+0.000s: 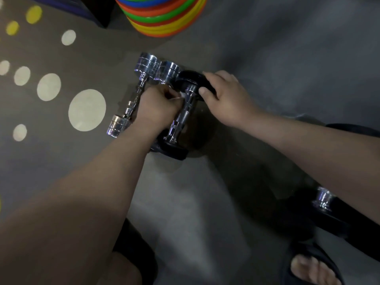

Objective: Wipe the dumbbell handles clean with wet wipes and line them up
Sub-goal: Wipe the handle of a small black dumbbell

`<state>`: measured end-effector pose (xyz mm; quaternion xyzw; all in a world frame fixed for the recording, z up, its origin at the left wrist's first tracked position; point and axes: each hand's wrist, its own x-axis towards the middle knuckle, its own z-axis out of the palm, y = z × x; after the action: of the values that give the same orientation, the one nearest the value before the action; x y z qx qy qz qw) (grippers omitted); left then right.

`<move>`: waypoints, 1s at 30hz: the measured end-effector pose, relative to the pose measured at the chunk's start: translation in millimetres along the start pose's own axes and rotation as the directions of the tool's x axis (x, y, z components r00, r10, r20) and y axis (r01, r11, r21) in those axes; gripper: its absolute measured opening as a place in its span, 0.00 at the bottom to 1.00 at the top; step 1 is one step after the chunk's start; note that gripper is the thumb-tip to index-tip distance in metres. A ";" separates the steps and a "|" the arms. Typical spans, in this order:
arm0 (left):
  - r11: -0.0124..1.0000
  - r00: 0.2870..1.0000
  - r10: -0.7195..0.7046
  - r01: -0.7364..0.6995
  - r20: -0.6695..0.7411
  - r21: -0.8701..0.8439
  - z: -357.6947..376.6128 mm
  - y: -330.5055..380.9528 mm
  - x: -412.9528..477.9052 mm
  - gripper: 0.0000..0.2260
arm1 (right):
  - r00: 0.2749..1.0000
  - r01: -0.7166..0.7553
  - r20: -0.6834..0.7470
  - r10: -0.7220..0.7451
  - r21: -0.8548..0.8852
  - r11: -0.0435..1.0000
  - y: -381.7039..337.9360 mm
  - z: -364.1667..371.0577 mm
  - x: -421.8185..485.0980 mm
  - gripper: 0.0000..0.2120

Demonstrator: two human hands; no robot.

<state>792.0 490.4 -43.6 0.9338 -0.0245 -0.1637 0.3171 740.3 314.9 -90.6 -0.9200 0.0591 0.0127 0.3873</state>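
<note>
A black-headed dumbbell (182, 115) with a chrome knurled handle lies on the grey floor at the centre. My left hand (158, 103) pinches a small white wet wipe (182, 95) against the upper end of that handle. My right hand (224, 93) grips the far black head of the same dumbbell. To its left lie two chrome dumbbells side by side: one (131, 97) in full view, the other (167, 72) mostly hidden under my left hand.
A stack of coloured rings (164, 15) stands at the top centre. Another black dumbbell (324, 200) lies at the lower right under my right forearm, near my sandalled foot (312, 268). White and yellow dots mark the floor on the left.
</note>
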 end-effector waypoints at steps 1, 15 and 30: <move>0.995 0.998 -0.044 0.048 0.041 -0.087 -2.8 -1.1 -1.8 0.11 | 1.000 0.012 -0.001 -0.012 0.014 1.000 2.3 0.2 -1.8 0.20; 0.989 0.993 0.122 -0.122 0.006 0.087 13.7 -7.4 -10.2 0.13 | 1.000 0.020 0.000 -0.020 0.033 0.999 4.6 0.1 0.8 0.25; 0.992 0.987 -0.041 0.021 0.157 0.128 2.8 -5.4 18.2 0.12 | 0.999 0.044 0.014 -0.044 -0.014 0.999 6.8 -0.4 1.3 0.27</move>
<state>808.0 490.3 -54.2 0.9362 -0.0454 -0.2407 0.2521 740.8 309.8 -95.3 -0.9237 0.0360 0.0108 0.3814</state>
